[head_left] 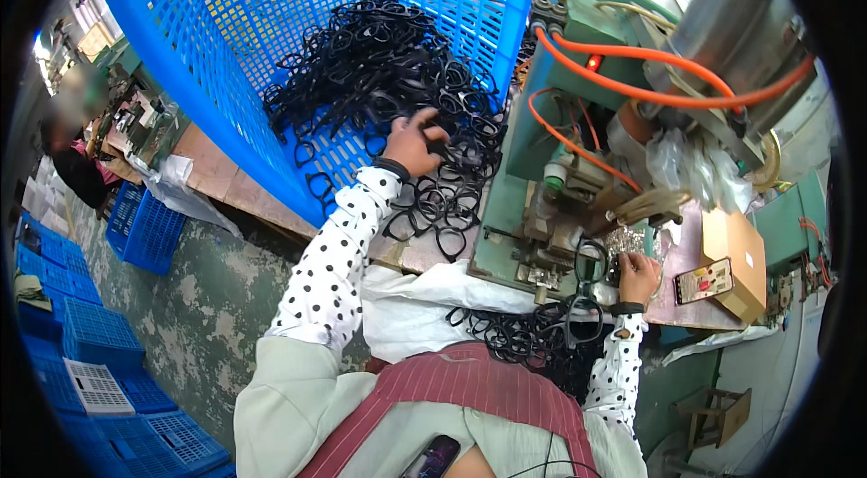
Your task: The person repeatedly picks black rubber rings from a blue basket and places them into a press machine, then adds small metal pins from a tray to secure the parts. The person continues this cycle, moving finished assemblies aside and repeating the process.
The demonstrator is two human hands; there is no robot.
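Observation:
My left hand [415,142] is over the near edge of a heap of black eyeglass frames [379,58], with its fingers apart and slightly bent. The heap lies in a large blue plastic basket [208,107] tipped toward me, and some loose frames [442,202] spill onto the bench below the hand. At the green machine [551,234], my right hand [639,277] is closed, fingertips pressed together beside the metal fixture; whatever they hold is too small to make out. Just left of that hand, one eyeglass frame [591,263] stands upright at the fixture.
More black frames [533,333] lie in white cloth [406,306] at my lap. Orange hoses [668,98] loop over the machine. A phone [703,282] leans on a cardboard box [736,252] at right. Blue crates [99,333] are stacked at left; another person sits beyond.

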